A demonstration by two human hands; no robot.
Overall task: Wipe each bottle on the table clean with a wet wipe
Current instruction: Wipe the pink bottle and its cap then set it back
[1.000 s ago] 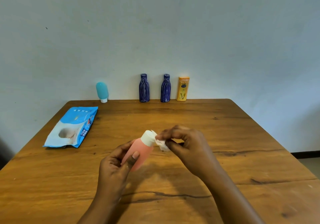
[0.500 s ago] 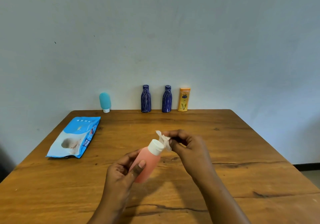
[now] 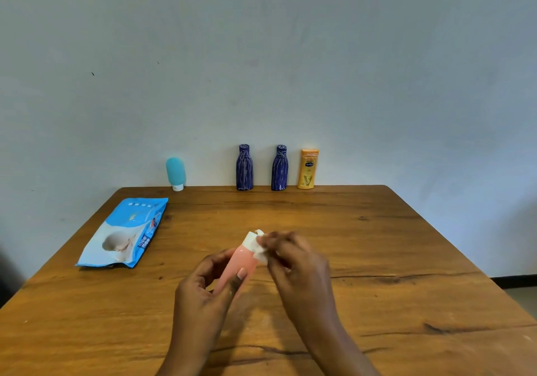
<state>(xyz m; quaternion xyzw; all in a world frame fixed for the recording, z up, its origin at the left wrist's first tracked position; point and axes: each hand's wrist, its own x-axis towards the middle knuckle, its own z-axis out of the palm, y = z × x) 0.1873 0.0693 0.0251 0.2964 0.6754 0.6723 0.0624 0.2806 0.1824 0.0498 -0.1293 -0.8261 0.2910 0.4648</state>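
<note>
My left hand (image 3: 203, 294) grips a pink bottle (image 3: 236, 265) with a white cap (image 3: 250, 239), tilted up and to the right above the table (image 3: 377, 245). My right hand (image 3: 293, 262) pinches a small white wet wipe (image 3: 260, 249) against the bottle's cap and neck. At the table's far edge, against the wall, stand a teal bottle (image 3: 175, 172) on its white cap, two dark blue bottles (image 3: 244, 168) (image 3: 279, 168) and a yellow bottle (image 3: 307, 168).
A blue pack of wet wipes (image 3: 125, 233) lies flat on the left side of the table. A pale wall rises right behind the row of bottles. The table's right edge drops off to the floor (image 3: 523, 297).
My right hand has slid the wipe from the top of the cap down onto the cap's side and the neck. The view has tilted up, so everything sits lower in frame.
</note>
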